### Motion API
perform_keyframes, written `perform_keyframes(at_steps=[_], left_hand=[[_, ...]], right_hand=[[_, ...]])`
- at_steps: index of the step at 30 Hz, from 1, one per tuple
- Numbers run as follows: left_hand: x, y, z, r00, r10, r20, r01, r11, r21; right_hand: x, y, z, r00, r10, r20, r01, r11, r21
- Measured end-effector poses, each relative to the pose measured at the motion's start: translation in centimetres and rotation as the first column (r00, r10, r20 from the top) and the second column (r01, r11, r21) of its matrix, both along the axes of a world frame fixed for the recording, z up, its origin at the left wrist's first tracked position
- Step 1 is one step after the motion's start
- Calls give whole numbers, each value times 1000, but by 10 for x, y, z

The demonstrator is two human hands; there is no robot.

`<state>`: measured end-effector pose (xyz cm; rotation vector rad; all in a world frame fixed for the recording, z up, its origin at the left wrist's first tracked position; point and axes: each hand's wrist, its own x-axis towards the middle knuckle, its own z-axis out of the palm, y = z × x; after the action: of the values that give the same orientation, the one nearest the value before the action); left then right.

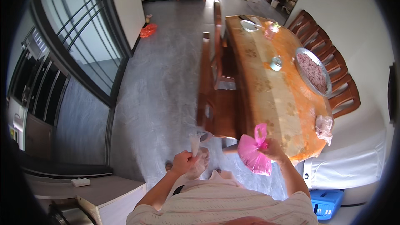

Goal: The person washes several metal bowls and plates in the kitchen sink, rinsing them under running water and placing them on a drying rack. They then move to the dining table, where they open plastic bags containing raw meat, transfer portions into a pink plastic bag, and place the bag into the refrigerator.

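My left hand (183, 163) grips a clear plastic bag (201, 162) by its gathered neck, and the bag hangs low in front of my body. What it contains is too blurred to tell. In my right hand (274, 150) is a pink plastic bag (254, 156), knotted, with a loop standing up above the knot. This bag looks full and hangs beside the near end of the dining table (275, 100). The right fingers close around the knot area.
On the table are a large metal tray of reddish pieces (312, 72), a jar (276, 63), a white bowl (249, 26) and a crumpled bag (324, 128). Wooden chairs (226, 112) line both sides. A red plastic bag (148, 30) lies on the floor by the wall.
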<state>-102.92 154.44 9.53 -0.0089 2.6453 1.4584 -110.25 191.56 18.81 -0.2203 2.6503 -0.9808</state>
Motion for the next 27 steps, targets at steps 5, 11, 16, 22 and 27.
perform_keyframes(at_steps=[5,11,16,22,27], left_hand=[[15,-109,5,989,142,-40,-138,985,102],[15,-236,26,959,256,-121,-251,967,52],[18,-329,13,793,441,-420,-470,882,39],[14,-470,3,757,653,-10,-648,753,115],[19,-590,-12,544,827,140,-832,510,219]], right_hand=[[-2,-163,-25,973,232,-7,-230,967,111],[-15,-390,-48,928,371,8,-371,926,71],[-24,-565,-63,788,614,40,-611,789,-69],[-54,-744,-71,628,766,139,-748,643,-164],[-68,-900,-83,352,932,82,-911,361,-200]])
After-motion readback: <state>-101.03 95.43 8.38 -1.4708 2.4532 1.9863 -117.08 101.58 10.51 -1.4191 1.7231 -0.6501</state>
